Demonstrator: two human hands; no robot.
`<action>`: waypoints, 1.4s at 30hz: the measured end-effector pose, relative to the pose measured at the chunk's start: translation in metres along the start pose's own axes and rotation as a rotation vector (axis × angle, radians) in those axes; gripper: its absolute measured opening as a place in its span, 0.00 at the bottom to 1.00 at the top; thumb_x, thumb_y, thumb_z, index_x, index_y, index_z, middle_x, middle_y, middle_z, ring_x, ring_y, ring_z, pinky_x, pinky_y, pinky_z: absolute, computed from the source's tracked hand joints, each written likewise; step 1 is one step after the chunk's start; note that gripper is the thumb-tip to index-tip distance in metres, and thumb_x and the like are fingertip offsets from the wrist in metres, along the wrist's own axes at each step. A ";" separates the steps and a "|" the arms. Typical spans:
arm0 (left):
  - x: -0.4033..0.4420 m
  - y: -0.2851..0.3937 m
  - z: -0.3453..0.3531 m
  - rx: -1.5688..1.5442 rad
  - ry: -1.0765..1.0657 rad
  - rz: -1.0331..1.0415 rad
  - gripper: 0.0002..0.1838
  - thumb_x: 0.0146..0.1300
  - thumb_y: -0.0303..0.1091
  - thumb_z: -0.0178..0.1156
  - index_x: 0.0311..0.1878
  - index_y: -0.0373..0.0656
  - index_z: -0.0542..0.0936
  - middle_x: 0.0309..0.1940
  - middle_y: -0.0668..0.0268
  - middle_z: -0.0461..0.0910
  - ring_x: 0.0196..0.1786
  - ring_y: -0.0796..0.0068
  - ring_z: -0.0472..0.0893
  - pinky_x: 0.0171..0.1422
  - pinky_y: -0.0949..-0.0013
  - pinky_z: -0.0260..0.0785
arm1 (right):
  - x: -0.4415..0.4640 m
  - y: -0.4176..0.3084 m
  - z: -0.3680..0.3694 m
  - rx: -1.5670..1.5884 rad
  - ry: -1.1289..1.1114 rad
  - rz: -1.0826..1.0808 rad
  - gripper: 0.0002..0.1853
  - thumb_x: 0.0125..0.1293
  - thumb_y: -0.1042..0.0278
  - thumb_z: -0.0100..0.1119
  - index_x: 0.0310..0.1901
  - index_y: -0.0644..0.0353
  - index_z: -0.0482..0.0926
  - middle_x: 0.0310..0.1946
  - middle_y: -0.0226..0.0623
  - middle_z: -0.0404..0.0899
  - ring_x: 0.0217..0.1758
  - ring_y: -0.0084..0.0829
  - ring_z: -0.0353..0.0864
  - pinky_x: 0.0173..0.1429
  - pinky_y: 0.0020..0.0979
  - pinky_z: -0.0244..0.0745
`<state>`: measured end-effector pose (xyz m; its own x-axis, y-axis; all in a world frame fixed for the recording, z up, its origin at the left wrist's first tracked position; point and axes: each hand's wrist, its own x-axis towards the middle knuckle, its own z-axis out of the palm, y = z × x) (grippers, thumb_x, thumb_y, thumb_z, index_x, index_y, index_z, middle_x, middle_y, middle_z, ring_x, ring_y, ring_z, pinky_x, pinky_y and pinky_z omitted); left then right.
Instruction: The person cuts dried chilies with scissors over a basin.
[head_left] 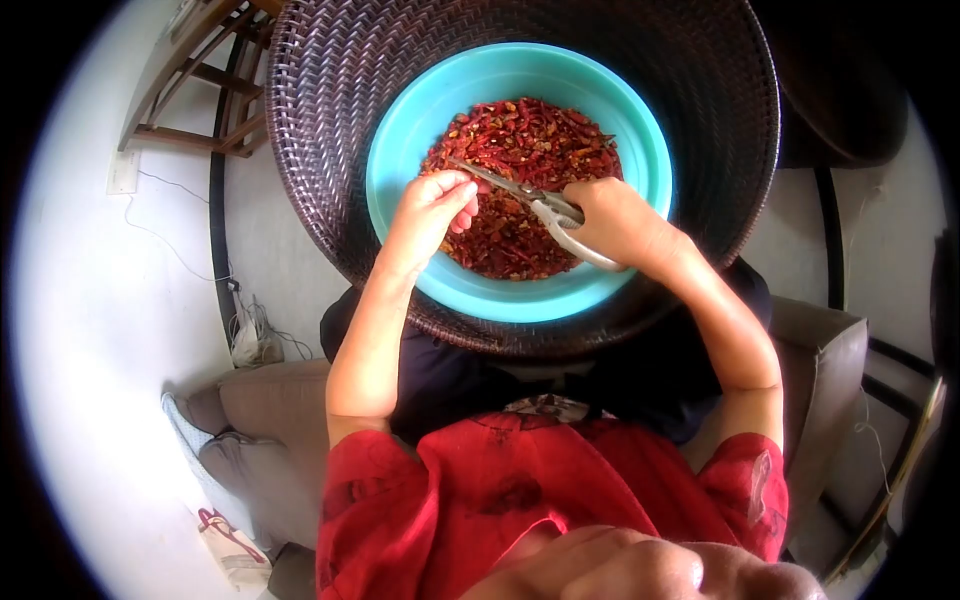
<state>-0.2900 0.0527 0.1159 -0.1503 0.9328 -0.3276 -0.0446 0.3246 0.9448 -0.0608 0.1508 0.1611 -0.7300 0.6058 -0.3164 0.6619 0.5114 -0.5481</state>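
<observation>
A turquoise basin [650, 150] holds a heap of dried red chilies [520, 140], many of them cut, with pale seeds among them. My right hand [615, 220] grips a pair of scissors [548, 212] with light-coloured handles, above the heap. The blades point left towards my left hand [440, 205], whose fingers are pinched together over the basin's left side. A bit of red chili shows at those fingertips, beside the blades; the fingers hide most of it. How far apart the blades are is hard to make out.
The basin sits in a large dark woven basket [320, 150] in front of my lap. Under me is a brown sofa [270, 400]. A wooden stool [200, 90] stands at the upper left, and cables [255, 330] lie on the floor at the left.
</observation>
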 end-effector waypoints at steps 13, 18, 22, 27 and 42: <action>0.002 -0.004 0.003 -0.070 0.010 0.061 0.06 0.71 0.30 0.55 0.38 0.41 0.79 0.27 0.72 0.77 0.28 0.83 0.73 0.34 0.79 0.65 | 0.005 0.008 0.016 0.029 0.128 -0.084 0.18 0.63 0.58 0.59 0.42 0.69 0.80 0.36 0.55 0.83 0.41 0.50 0.84 0.50 0.44 0.77; 0.002 -0.003 -0.001 -0.054 0.022 -0.011 0.07 0.71 0.32 0.56 0.37 0.41 0.80 0.25 0.73 0.77 0.27 0.83 0.73 0.34 0.79 0.65 | 0.003 -0.001 0.007 0.036 0.072 -0.046 0.17 0.63 0.57 0.59 0.37 0.68 0.83 0.31 0.54 0.84 0.38 0.49 0.86 0.47 0.43 0.79; 0.003 -0.002 0.004 0.213 0.134 0.040 0.09 0.69 0.32 0.59 0.38 0.37 0.83 0.26 0.68 0.81 0.26 0.81 0.77 0.33 0.78 0.69 | 0.006 0.012 0.012 -0.043 0.041 -0.078 0.18 0.63 0.55 0.59 0.35 0.66 0.84 0.31 0.53 0.84 0.38 0.49 0.86 0.47 0.44 0.79; 0.017 0.006 0.002 1.008 0.137 0.156 0.11 0.63 0.24 0.59 0.47 0.35 0.84 0.39 0.51 0.86 0.34 0.63 0.86 0.42 0.63 0.78 | 0.003 0.021 -0.005 -0.066 0.069 -0.024 0.21 0.63 0.51 0.60 0.35 0.66 0.84 0.31 0.52 0.84 0.38 0.49 0.85 0.47 0.44 0.79; 0.149 -0.041 0.004 1.623 0.178 0.466 0.07 0.57 0.31 0.65 0.39 0.51 0.86 0.46 0.62 0.79 0.56 0.55 0.75 0.58 0.54 0.68 | -0.004 0.039 -0.022 0.151 0.355 -0.022 0.23 0.62 0.47 0.61 0.41 0.64 0.84 0.38 0.53 0.85 0.45 0.50 0.85 0.51 0.45 0.77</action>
<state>-0.3062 0.1791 0.0280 0.0365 0.9971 0.0668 0.9975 -0.0323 -0.0628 -0.0283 0.1812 0.1585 -0.6218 0.7825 -0.0307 0.5952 0.4468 -0.6679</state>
